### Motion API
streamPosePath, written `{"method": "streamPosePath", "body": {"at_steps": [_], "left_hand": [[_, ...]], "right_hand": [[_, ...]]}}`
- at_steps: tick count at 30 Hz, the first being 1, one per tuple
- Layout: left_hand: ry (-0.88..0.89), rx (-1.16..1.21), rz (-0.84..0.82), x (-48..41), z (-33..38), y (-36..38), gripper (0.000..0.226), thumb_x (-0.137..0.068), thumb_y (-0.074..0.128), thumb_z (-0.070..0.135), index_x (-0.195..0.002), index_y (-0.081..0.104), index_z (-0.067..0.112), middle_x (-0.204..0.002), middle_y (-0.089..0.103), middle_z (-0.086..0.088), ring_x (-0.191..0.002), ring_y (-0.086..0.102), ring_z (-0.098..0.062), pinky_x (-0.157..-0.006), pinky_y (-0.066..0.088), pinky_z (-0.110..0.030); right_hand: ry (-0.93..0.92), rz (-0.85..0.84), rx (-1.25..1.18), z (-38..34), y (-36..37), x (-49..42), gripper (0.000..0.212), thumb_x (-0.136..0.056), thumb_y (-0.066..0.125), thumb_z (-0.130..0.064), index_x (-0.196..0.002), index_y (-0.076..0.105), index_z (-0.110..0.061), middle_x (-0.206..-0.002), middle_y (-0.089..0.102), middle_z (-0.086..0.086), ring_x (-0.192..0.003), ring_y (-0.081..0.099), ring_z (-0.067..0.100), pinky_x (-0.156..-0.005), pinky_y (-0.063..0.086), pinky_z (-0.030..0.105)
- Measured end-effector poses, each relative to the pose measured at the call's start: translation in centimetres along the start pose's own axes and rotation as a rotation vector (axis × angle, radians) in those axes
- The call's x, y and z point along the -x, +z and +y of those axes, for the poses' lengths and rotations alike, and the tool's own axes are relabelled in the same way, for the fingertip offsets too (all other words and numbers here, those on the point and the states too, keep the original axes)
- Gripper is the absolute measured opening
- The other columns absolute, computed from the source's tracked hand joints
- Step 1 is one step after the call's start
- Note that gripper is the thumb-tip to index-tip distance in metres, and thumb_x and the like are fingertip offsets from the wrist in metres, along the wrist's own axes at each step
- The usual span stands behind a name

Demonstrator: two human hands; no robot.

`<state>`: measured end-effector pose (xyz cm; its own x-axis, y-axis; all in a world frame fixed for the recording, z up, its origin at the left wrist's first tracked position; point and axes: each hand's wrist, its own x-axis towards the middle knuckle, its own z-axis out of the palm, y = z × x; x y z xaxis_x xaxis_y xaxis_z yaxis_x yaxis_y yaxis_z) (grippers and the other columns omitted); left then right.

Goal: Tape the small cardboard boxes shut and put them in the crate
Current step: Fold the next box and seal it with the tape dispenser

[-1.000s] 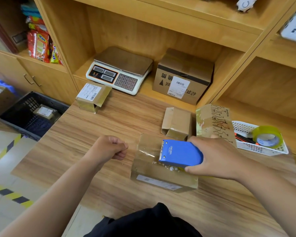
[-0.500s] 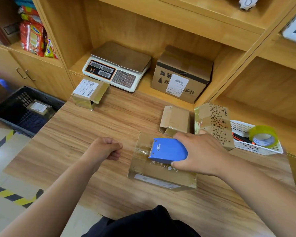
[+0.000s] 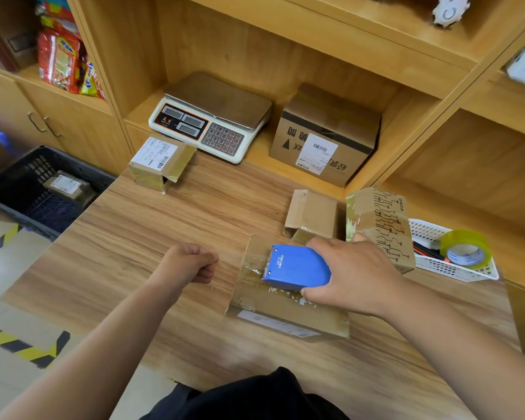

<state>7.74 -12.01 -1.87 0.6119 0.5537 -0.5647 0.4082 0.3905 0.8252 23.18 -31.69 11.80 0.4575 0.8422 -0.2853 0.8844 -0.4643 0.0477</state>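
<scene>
- Crate [image 3: 28,165]: dark, on the floor far left of the left hand, past the table [image 3: 128,237] edge; one taped box [image 3: 65,184] lies inside.
- Labelled box [image 3: 161,159]: on the table beyond the left hand, its end flap loose.
- Scale [image 3: 209,122]: on the shelf behind that box.
- Left hand [image 3: 188,263]: fingers curled into a fist with nothing seen in it, just left of the near box and not touching it.
- Near box [image 3: 279,310]: flat on the table between the hands and under the right one, clear tape across its top.
- Dispenser [image 3: 297,268]: blue, sitting on the near box, toothed end toward the left hand.
- Right hand [image 3: 355,274]: wrapped around the dispenser's rear, thumb on its near side, fingers over the far side.
- Plain box [image 3: 312,213]: just beyond the right hand, flap open.
- Big box [image 3: 325,134]: on the shelf, farther back.
- Printed box [image 3: 382,225]: upright, just past the right hand's fingers.
- Basket [image 3: 455,268]: white, right of the right hand, with a tape roll [image 3: 464,248] on its rim.
</scene>
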Motion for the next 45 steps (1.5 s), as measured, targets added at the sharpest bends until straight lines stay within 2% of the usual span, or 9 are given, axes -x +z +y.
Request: {"method": "streamPosePath", "body": {"at_steps": [7, 12, 18, 22, 28, 30, 34, 41, 45], "left_hand": [[-0.026, -0.04, -0.001, -0.9, -1.4, 0.4, 0.027, -0.09, 0.062, 0.005, -0.063, 0.059, 0.005, -0.049, 0.055, -0.003, -0.045, 0.052, -0.012, -0.056, 0.054, -0.03], [-0.02, 0.017, 0.032, -0.9, -2.9, 2.0, 0.03, -0.089, 0.061, 0.002, -0.06, 0.058, 0.005, -0.046, 0.053, 0.0, -0.041, 0.049, -0.008, -0.047, 0.048, -0.021], [-0.052, -0.002, 0.068, -1.0, -4.1, 3.6, 0.021, -0.083, 0.072, 0.019, -0.064, 0.068, 0.013, -0.07, 0.059, -0.01, -0.066, 0.048, -0.019, -0.059, 0.038, -0.026], [-0.073, 0.017, 0.109, -1.0, -4.2, 4.1, 0.032, -0.079, 0.076, 0.021, -0.051, 0.061, 0.016, -0.051, 0.044, -0.003, -0.049, 0.035, -0.015, -0.052, 0.031, -0.026], [-0.032, -0.06, 0.211, -1.0, -4.5, 4.8, 0.033, -0.08, 0.076, 0.023, -0.053, 0.06, 0.017, -0.044, 0.053, 0.008, -0.049, 0.044, -0.011, -0.055, 0.039, -0.024], [-0.019, -0.101, 0.228, -1.1, -4.6, 4.8, 0.024, -0.079, 0.077, 0.029, -0.066, 0.066, 0.012, -0.056, 0.063, 0.005, -0.056, 0.053, -0.013, -0.061, 0.047, -0.028], [-0.066, -0.184, 0.254, -1.3, -5.1, 4.3, 0.049, -0.073, 0.08, 0.032, -0.108, 0.058, 0.004, -0.107, 0.066, -0.006, -0.1, 0.062, -0.024, -0.091, 0.05, -0.04], [0.027, -0.19, 0.227, -0.9, -4.6, 3.7, 0.018, -0.086, 0.063, 0.014, -0.104, 0.062, 0.015, -0.106, 0.067, -0.008, -0.085, 0.058, -0.018, -0.085, 0.049, -0.037], [0.331, -0.268, 0.133, 0.3, -0.7, 5.0, 0.038, -0.096, 0.049, 0.017, -0.134, 0.051, 0.02, -0.123, 0.054, 0.011, -0.115, 0.049, -0.004, -0.096, 0.034, -0.02]], "right_hand": [[0.006, -0.003, 0.006, -0.2, 0.0, -0.1, 0.051, -0.072, 0.057, -0.063, -0.112, 0.043, -0.035, -0.101, 0.061, -0.012, -0.075, 0.044, 0.015, -0.07, 0.024, 0.028], [0.008, -0.001, 0.01, -0.2, 0.0, 0.0, 0.051, -0.072, 0.057, -0.063, -0.113, 0.042, -0.037, -0.101, 0.06, -0.012, -0.077, 0.045, 0.015, -0.07, 0.025, 0.028], [0.001, -0.006, -0.009, 0.2, 0.7, -0.3, 0.054, -0.07, 0.054, -0.064, -0.116, 0.04, -0.04, -0.103, 0.06, -0.013, -0.082, 0.053, 0.015, -0.08, 0.034, 0.029], [-0.003, -0.003, -0.005, 0.3, 0.9, -0.4, 0.055, -0.07, 0.054, -0.064, -0.118, 0.041, -0.04, -0.102, 0.06, -0.013, -0.083, 0.054, 0.016, -0.081, 0.034, 0.029], [-0.014, -0.005, 0.018, 0.1, 0.9, -0.5, 0.052, -0.071, 0.054, -0.064, -0.115, 0.044, -0.037, -0.102, 0.06, -0.012, -0.082, 0.053, 0.016, -0.073, 0.03, 0.029], [-0.01, -0.008, 0.017, 0.0, 1.0, -0.5, 0.051, -0.071, 0.055, -0.063, -0.114, 0.044, -0.036, -0.102, 0.06, -0.012, -0.082, 0.052, 0.016, -0.071, 0.027, 0.028], [-0.013, -0.01, 0.0, 0.2, 1.3, -0.6, 0.053, -0.069, 0.053, -0.065, -0.113, 0.044, -0.036, -0.1, 0.06, -0.012, -0.081, 0.054, 0.014, -0.074, 0.031, 0.029], [-0.015, -0.014, 0.0, 0.3, 1.1, -0.4, 0.051, -0.071, 0.054, -0.063, -0.113, 0.045, -0.036, -0.1, 0.06, -0.012, -0.081, 0.054, 0.014, -0.073, 0.03, 0.029], [-0.012, -0.023, -0.023, 0.5, 1.3, -0.5, 0.056, -0.07, 0.054, -0.065, -0.117, 0.044, -0.036, -0.105, 0.06, -0.012, -0.088, 0.056, 0.013, -0.083, 0.035, 0.031]]}}
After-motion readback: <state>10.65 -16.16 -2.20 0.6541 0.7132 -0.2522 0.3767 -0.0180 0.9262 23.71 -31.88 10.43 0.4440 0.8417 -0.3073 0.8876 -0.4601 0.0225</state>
